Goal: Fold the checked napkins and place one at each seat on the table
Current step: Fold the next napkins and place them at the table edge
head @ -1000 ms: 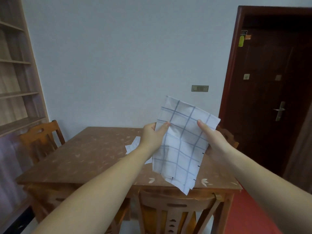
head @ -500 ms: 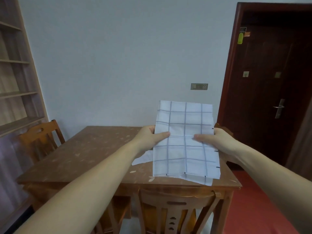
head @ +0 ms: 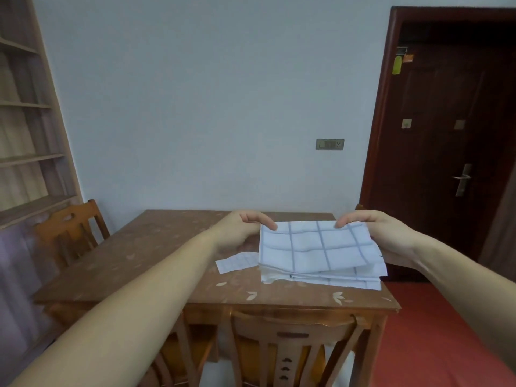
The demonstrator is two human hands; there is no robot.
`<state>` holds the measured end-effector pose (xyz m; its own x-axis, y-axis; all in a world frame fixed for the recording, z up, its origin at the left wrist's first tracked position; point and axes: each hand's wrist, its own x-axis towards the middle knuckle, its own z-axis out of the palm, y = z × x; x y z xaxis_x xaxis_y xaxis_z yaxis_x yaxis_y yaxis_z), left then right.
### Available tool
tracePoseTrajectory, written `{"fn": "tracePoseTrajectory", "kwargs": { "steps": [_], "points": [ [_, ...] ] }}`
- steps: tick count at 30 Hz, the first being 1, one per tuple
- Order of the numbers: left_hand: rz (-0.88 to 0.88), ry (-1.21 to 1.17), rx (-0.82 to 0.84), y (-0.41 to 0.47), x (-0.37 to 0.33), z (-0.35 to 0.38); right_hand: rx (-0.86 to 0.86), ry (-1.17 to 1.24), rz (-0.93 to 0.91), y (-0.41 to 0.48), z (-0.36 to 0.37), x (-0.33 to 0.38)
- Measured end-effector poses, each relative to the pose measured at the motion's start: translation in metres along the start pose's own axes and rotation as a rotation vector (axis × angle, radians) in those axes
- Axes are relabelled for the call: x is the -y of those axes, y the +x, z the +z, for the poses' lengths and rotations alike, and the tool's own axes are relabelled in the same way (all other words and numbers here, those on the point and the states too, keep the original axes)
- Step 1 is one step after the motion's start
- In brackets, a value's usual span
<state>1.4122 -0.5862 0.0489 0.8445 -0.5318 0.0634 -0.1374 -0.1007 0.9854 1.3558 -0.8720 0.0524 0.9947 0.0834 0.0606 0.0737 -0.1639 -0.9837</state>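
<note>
I hold a white napkin with blue checks (head: 318, 248), folded into a thick rectangle, level above the right part of the wooden table (head: 145, 255). My left hand (head: 243, 230) pinches its far left corner. My right hand (head: 379, 236) pinches the far right corner and supports the right edge from below. Another checked napkin (head: 237, 262) lies flat on the table, partly hidden behind the held one.
A wooden chair (head: 290, 344) is pushed in at the near side, another chair (head: 69, 230) stands at the left. A bookshelf (head: 25, 129) fills the left wall. A dark door (head: 446, 152) and red floor (head: 435, 339) lie to the right.
The napkin hung upright and open; its top half has come down over the lower half, and both hands have lowered it to a flat, folded stack.
</note>
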Motion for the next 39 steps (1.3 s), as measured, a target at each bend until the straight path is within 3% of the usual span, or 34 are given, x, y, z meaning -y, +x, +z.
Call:
{"fn": "tracePoseTrajectory", "kwargs": {
  "steps": [8, 12, 15, 18, 23, 28, 34, 39],
  "points": [
    [-0.018, -0.077, -0.064, -0.004, -0.004, 0.004, 0.064, 0.006, 0.045, -0.005, -0.001, 0.007],
    [-0.030, -0.144, -0.144, 0.001, -0.004, 0.005, 0.079, -0.142, 0.058, -0.004, -0.005, 0.003],
    [0.041, 0.122, -0.195, 0.002, -0.009, 0.011, 0.132, -0.305, 0.066, -0.008, 0.002, 0.004],
    [0.135, 0.411, -0.118, 0.005, -0.019, 0.020, 0.100, -0.418, -0.047, -0.006, 0.019, 0.004],
    [0.212, 0.427, -0.008, 0.008, -0.030, 0.031, 0.105, -0.608, -0.194, -0.002, 0.053, 0.008],
    [0.201, 0.497, -0.223, 0.011, -0.023, 0.027, 0.024, -0.353, -0.198, 0.001, 0.055, 0.005],
    [0.185, 0.575, -0.114, 0.008, -0.028, 0.027, 0.013, -0.247, -0.180, 0.006, 0.057, 0.006],
    [0.176, 0.346, -0.172, 0.010, -0.028, 0.023, -0.102, -0.112, -0.250, 0.011, 0.051, 0.009]
  ]
}}
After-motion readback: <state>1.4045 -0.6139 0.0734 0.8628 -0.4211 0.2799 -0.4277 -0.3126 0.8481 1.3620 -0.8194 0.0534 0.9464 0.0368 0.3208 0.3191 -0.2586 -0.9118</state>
